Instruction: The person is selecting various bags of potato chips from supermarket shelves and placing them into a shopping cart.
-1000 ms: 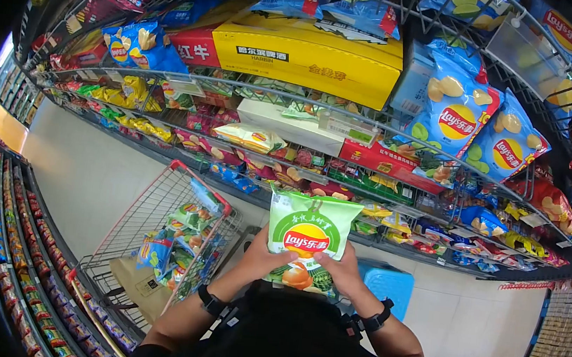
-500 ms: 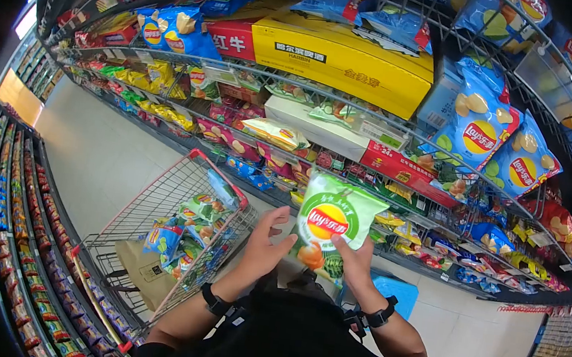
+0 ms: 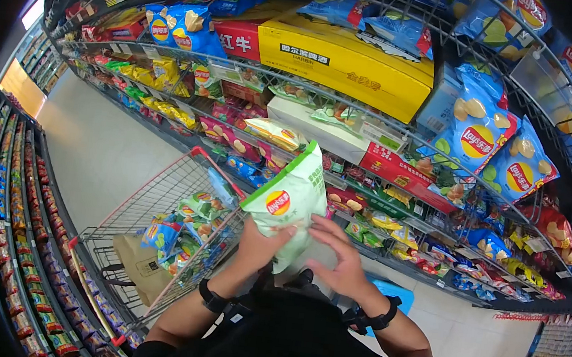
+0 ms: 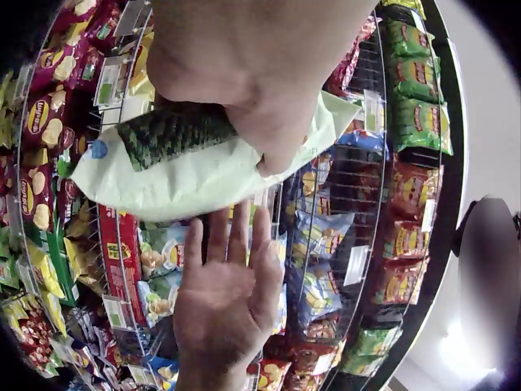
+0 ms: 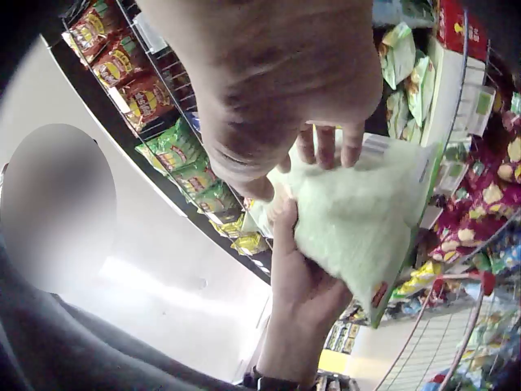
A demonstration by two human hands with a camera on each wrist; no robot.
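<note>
A pale green bag of Lay's potato chips (image 3: 303, 180) is tilted in front of the body, its side turned up. My left hand (image 3: 257, 249) grips its lower left, the thumb pressed on the front; in the left wrist view the thumb lies across the pale bag (image 4: 187, 183). Beside the bag's right edge is my right hand (image 3: 346, 270), fingers extended and fingertips at the bag's surface. Seen from the left wrist, that right hand (image 4: 228, 297) has its palm up and fingers straight. The right wrist view shows the left hand (image 5: 305, 281) holding the bag from below.
A shopping cart (image 3: 150, 195) with several chip bags (image 3: 184, 234) and a brown paper bag (image 3: 145, 268) stands left. Wire shelves ahead hold chips and a yellow Harbin beer box (image 3: 345, 58). A blue stool (image 3: 392, 296) stands behind the right hand.
Both hands held the bag face up; then the left hand came off while the right held it. Now the left grips it, the bag has turned, and the right hand's fingers have loosened.
</note>
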